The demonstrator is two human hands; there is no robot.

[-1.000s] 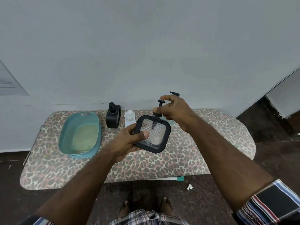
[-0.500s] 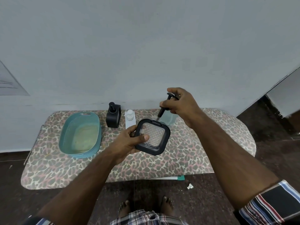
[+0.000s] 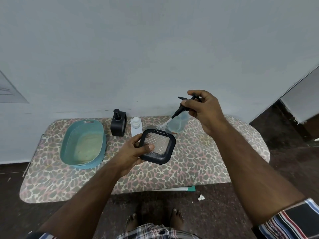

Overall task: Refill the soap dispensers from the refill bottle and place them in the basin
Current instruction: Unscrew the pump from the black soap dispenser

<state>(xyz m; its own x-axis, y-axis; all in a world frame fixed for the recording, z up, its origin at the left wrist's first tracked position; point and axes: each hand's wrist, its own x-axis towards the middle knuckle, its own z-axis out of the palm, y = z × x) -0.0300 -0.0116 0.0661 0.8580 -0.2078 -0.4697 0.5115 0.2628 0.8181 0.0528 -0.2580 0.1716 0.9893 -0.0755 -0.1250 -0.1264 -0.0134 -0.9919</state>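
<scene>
Fingers of the left hand [image 3: 131, 153] wrap the square black-framed dispenser [image 3: 157, 146] at frame centre, steadying its dimpled clear face while the right hand [image 3: 201, 110] pinches the black pump [image 3: 181, 109], lifting its white tube out, presumably for refilling. Oval teal basin [image 3: 101, 135] waits left.

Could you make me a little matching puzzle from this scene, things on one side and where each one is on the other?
Things:
1. pump head
2. clear dispenser
3. black dispenser
4. basin

Places:
A. at the left end of the table
B. held in the left hand
C. standing at the back of the table, just right of the basin
D. held up in the right hand

Pairs: 1-D, 2-B, 3-C, 4-A
</scene>
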